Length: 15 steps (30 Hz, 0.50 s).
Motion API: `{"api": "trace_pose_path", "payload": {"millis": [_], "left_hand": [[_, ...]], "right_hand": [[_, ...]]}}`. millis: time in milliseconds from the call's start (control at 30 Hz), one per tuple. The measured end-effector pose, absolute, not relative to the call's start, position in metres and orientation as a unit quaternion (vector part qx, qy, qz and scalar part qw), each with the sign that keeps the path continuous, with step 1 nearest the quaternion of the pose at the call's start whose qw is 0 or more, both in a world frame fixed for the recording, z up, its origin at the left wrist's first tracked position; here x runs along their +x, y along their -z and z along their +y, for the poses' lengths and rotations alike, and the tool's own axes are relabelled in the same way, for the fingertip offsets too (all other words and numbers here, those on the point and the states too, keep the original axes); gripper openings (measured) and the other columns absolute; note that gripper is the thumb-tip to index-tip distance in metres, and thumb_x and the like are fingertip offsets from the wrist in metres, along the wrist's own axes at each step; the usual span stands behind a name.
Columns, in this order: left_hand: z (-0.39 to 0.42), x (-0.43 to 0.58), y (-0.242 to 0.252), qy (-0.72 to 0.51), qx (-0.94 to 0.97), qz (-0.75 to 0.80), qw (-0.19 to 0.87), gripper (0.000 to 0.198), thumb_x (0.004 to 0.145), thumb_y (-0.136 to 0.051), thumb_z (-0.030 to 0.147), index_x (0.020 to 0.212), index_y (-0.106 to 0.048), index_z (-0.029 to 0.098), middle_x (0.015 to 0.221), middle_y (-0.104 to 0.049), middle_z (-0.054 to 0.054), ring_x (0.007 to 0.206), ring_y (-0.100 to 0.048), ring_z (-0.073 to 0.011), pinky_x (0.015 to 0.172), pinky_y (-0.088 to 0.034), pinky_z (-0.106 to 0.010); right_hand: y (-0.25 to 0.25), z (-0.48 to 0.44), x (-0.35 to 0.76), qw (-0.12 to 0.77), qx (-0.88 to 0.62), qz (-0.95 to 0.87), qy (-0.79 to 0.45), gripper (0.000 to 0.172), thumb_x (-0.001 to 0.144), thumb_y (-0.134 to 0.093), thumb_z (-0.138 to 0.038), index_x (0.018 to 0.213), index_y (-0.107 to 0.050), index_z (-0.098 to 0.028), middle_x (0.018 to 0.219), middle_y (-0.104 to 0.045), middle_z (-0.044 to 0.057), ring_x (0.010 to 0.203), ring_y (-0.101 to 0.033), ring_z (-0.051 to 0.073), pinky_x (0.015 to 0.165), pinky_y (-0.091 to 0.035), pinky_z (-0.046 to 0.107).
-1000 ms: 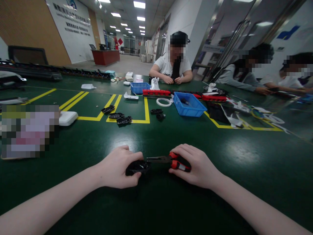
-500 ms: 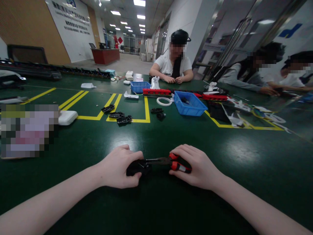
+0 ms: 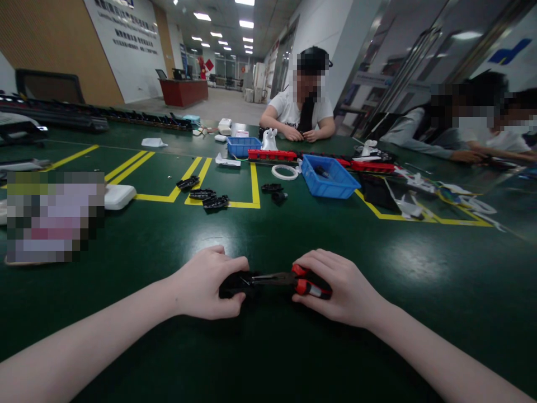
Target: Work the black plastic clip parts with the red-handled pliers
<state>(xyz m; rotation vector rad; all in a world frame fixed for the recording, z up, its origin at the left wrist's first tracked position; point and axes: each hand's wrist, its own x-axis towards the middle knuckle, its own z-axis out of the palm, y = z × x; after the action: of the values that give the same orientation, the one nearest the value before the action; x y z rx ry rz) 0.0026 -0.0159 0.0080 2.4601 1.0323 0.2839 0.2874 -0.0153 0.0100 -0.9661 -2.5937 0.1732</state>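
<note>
Low over the green table (image 3: 168,352), my left hand (image 3: 210,285) is closed around a black plastic part (image 3: 233,284), its fingers covering much of it. My right hand (image 3: 339,288) is wrapped round the red and black handles of long-nose pliers (image 3: 300,280). The long thin jaws point left and their tips reach the black part; whether they grip anything there is too small and dark to tell. Beyond my hands lie several similar-looking black plastic pieces (image 3: 215,202) and a small round black piece (image 3: 279,196).
A blue bin (image 3: 331,182) with dark pieces in it stands ahead, with a white ring (image 3: 285,172) beside it. Red strips (image 3: 272,155) lie farther back. On the left are a white case (image 3: 119,197) and a blurred flat object (image 3: 54,224). Other people sit across the table.
The whole view has shifted slightly, with the background a little farther right. Both hands keep their hold on the black part and the pliers, almost in the same place.
</note>
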Motion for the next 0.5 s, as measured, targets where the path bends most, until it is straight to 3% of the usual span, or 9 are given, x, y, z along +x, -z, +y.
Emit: {"api": "trace_pose_path", "payload": {"millis": [500], "left_hand": [[-0.0162,0.0022,-0.0114,-0.092,0.899,0.374,0.208,0.021,0.085,-0.059,0.037,0.097,-0.06,0.02,0.075,-0.066,0.001,0.069,-0.06,-0.0182,0.071,-0.041,-0.031]], "right_hand": [[-0.0061,-0.0171,0.2877,0.195,-0.322,-0.926,0.02,0.037,0.083,-0.067,-0.043,0.106,-0.059,-0.016,0.095,-0.069,0.009,0.081,-0.062,0.02,0.07,-0.051,0.034]]}}
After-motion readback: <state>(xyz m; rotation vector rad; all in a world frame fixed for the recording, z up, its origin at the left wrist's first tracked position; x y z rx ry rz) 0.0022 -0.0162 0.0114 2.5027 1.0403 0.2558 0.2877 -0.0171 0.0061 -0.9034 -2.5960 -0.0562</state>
